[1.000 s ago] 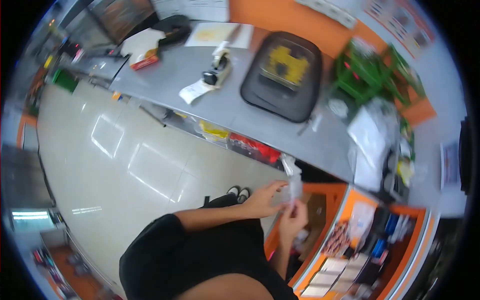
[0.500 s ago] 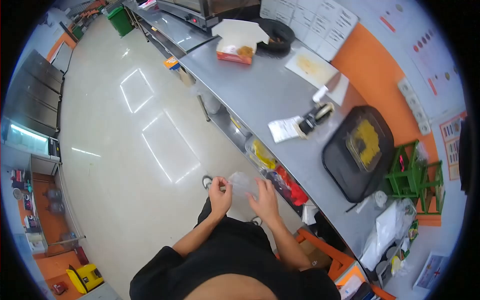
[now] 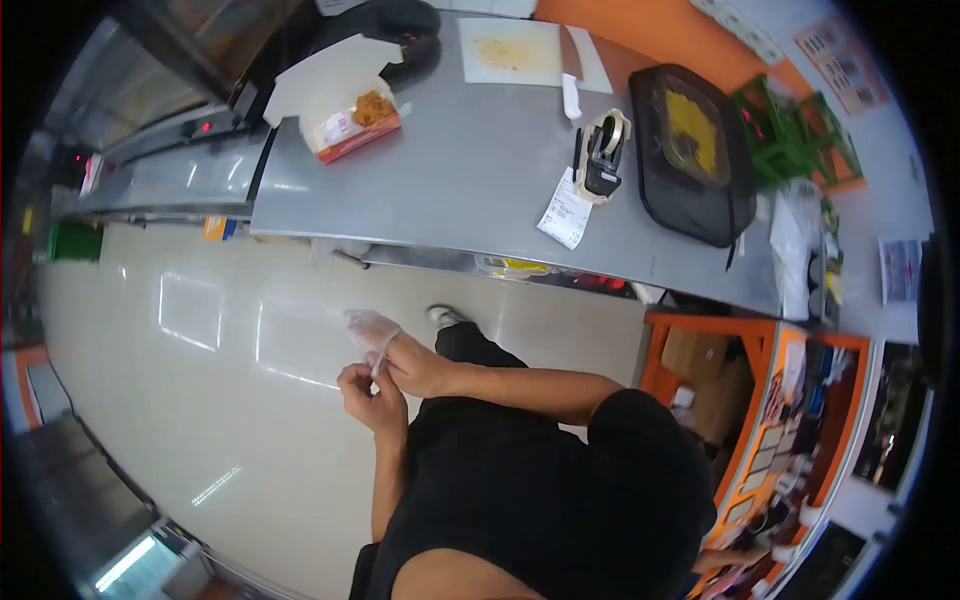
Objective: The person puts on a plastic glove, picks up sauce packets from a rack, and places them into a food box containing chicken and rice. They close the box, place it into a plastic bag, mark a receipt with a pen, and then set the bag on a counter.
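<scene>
A clear plastic glove (image 3: 372, 328) is partly drawn over the fingers of my right hand (image 3: 415, 365), which point into it. My left hand (image 3: 374, 402) is closed, pinching the loose cuff of the glove near my right wrist. Both hands are over the floor in front of the steel counter (image 3: 450, 190). On the counter, an open food box (image 3: 350, 140) holds fried food. A tape dispenser (image 3: 602, 160) stands by a printed receipt (image 3: 567, 212).
A knife (image 3: 570, 90) lies across the cutting board (image 3: 490, 50). A black tray (image 3: 690, 215) carries a container of yellow food (image 3: 693, 130). Green baskets (image 3: 775, 135) stand behind it. An orange shelf unit (image 3: 655, 350) is at right; what looks like another person's arm (image 3: 730, 560) shows below.
The view has turned right, toward the counter. My hands have come together, and my right fingers have gone into the glove that was stretched between both hands.
</scene>
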A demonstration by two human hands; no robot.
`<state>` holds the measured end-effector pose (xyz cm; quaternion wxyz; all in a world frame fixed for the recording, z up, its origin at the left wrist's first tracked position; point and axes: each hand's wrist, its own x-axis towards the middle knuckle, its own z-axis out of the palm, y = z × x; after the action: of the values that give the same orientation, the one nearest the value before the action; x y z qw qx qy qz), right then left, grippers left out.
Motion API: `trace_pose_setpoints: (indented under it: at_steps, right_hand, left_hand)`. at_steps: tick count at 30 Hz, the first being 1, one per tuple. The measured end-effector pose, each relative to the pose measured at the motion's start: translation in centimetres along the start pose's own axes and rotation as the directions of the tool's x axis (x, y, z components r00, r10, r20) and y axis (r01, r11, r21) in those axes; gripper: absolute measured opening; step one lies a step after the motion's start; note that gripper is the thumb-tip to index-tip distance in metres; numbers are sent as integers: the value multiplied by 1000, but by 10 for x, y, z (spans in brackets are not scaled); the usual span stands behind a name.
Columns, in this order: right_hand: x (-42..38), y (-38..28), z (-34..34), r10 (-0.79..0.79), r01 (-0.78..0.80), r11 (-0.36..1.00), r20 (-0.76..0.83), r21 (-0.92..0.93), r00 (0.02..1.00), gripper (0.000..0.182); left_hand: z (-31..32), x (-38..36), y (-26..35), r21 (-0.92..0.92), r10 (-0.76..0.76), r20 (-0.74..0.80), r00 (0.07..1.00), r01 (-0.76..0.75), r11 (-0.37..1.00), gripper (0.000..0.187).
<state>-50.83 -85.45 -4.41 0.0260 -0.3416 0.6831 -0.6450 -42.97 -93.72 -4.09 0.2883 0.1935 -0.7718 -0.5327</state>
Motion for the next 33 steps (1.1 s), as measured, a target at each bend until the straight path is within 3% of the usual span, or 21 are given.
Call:
trace_pose_setpoints:
  at_steps: [2,4,6,7,11,13,17,19,20,22,25,29,31,32,33]
  right_hand:
    - [17,15,20,143,-148,976,43,161,989,25]
    - [39,24,34,152,-139,963,-41,230,988,27]
    - [63,24,37,346,-334,824,61,458,936,28]
    - [70,28,38,357,-367,824,108,432,928,31]
    - [81,21,48,363,-270,820,-95,505,927,38]
    - [85,16,35,241,-161,901,-154,403,958,52]
    - [84,0,12,398,-280,790,-108,546,911,61]
    - [81,3,6,360,-186,836,-260,517,896,66]
    - [80,4,3,367,-193,835,-260,516,893,66]
    - [82,6,-2,439,-165,794,-363,586,822,69]
    - [94,12,-16,506,-227,691,-235,686,830,77]
    - [110,25,-40,378,-160,711,-179,685,908,76]
    - [120,29,-47,202,-7,823,-281,569,938,73]
    - [126,33,-48,199,1,819,-285,574,938,73]
    - [133,36,-48,145,65,887,-410,456,901,70]
  left_hand:
    - [-5,33,1,156,258,-24,966,-252,955,14]
    - [-8,60,-3,203,309,27,951,-308,930,14]
    - [-12,82,-4,307,400,70,914,-401,863,15]
    - [-15,92,-1,282,420,90,903,-428,859,17]
    - [-21,116,15,241,536,216,816,-576,781,21]
    - [-17,118,25,188,567,244,787,-612,768,22]
    - [-5,108,30,19,604,268,750,-631,775,24]
    - [1,106,32,-25,595,293,749,-616,787,24]
    - [5,103,33,-59,588,315,745,-603,796,23]
    - [10,100,29,-46,601,339,724,-625,779,23]
    - [23,101,32,-17,613,366,700,-654,757,23]
    - [40,103,33,-30,589,398,703,-632,775,24]
    - [46,107,32,-24,609,422,671,-664,748,26]
    - [51,110,32,-22,632,438,640,-695,719,27]
    - [56,112,33,-19,633,445,633,-700,714,27]
